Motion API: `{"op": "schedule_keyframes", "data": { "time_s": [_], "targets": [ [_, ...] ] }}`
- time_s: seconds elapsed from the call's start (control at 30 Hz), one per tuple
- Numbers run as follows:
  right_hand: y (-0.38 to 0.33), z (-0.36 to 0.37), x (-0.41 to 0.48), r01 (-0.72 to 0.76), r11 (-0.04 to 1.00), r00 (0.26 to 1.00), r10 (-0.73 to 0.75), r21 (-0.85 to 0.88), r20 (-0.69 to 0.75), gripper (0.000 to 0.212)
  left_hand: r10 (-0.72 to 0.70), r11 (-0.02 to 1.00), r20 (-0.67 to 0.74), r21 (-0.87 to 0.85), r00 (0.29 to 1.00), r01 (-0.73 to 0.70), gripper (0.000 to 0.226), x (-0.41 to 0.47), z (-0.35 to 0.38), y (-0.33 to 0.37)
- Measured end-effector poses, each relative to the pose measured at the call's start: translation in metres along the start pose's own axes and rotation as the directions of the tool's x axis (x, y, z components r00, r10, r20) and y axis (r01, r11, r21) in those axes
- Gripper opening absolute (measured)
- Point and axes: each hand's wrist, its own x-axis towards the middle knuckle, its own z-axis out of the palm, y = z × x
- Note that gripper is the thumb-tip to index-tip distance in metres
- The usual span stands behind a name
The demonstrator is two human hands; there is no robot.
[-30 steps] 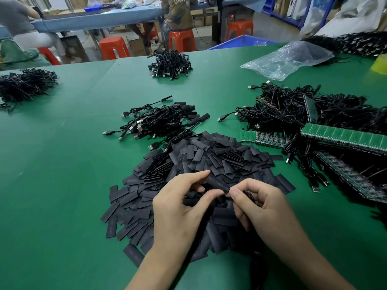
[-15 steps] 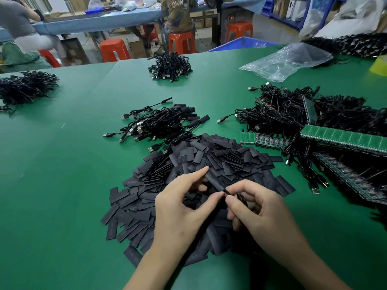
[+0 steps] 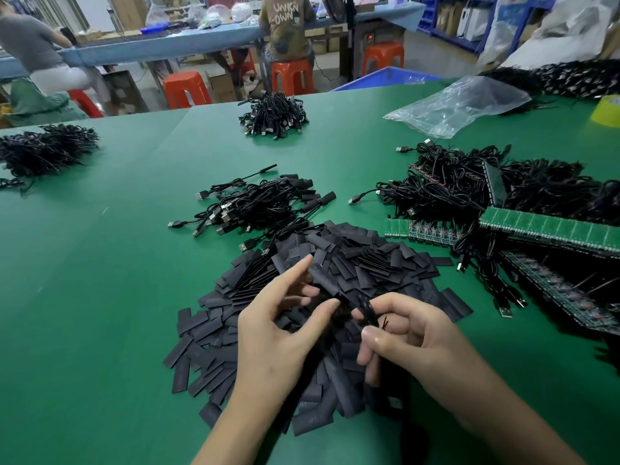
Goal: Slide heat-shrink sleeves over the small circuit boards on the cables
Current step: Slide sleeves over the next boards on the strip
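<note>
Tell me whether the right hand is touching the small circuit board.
Touching. The head view shows the right hand pinching the small circuit board between thumb and forefinger, with no gap visible between them.

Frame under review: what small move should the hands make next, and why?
Probably slide the sleeve held in the left hand over the small circuit board pinched by the right hand: the board's end sits at the sleeve's mouth, but most of the board and its red wires are uncovered.

Bare left hand (image 3: 278, 333) & right hand (image 3: 412, 333), forearms (image 3: 503, 421) uncovered; fingers (image 3: 371, 334) w/ short plain nails.
</note>
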Motion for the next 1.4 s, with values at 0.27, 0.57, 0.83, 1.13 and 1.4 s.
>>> {"op": "schedule_keyframes", "data": {
  "time_s": [0.27, 0.57, 0.83, 1.13, 1.4],
  "targets": [
    [-0.002, 0.003, 0.003, 0.200, 0.808, 0.954, -0.032, 0.555, -0.297, 0.030, -0.054, 0.998, 0.319, 0.033, 0.946, 0.046, 0.036, -0.027, 0.028, 0.026],
    [-0.003, 0.002, 0.002, 0.284, 0.958, 0.866, -0.235, 0.049, -0.441, 0.023, -0.020, 0.989, 0.369, 0.141, 0.929, -0.034, 0.018, -0.008, 0.020, 0.036],
    [0.002, -0.005, 0.004, 0.220, 0.974, 0.877, -0.217, -0.042, -0.428, 0.026, 0.076, 0.781, 0.028, 0.619, 0.997, -0.077, 0.018, 0.133, -0.048, 0.013],
    [0.006, -0.007, 0.006, 0.208, 0.977, 0.881, -0.203, -0.035, -0.427, 0.034, -0.002, 0.526, 0.015, 0.851, 1.000, -0.011, 0.023, 0.228, -0.081, -0.032],
    [0.011, -0.014, 0.008, 0.204, 0.979, 0.866, -0.194, -0.029, -0.461, 0.017, 0.119, 0.557, -0.034, 0.830, 0.992, -0.038, 0.044, 0.184, -0.082, -0.056]
  ]
}}
